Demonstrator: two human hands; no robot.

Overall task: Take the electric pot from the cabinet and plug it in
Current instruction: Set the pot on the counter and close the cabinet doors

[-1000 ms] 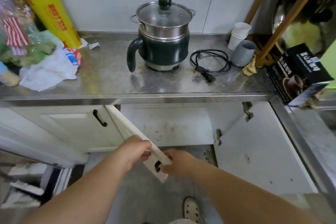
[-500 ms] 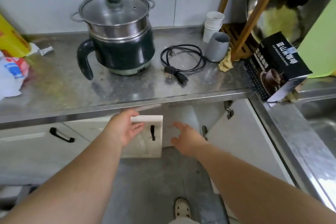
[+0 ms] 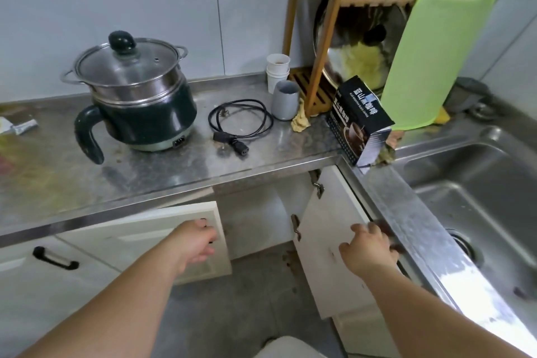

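Head view: the dark green electric pot with steel steamer tier and glass lid (image 3: 136, 96) already stands on the stainless steel surface (image 3: 261, 154), its power socket facing forward, so the cabinet part of the task looks done. Its coiled black power cord (image 3: 239, 123) lies just beside it, unplugged at both ends, within easy reach for the next step. Below, the left hand (image 3: 193, 244) rests with loosely curled fingers on the handle edge of the left white cabinet door (image 3: 145, 229), which stands partly ajar; the right hand (image 3: 367, 248) curls over the top edge of the wide-open right white cabinet door (image 3: 328, 241). Both seem placed to swing the doors shut. Near the cord stand a grey cup (image 3: 285, 99), stacked white paper cups (image 3: 277, 70) and a black coffee box (image 3: 360, 122); none blocks the cord. No wall outlet shows. A steel sink (image 3: 479, 197) lies to the right.
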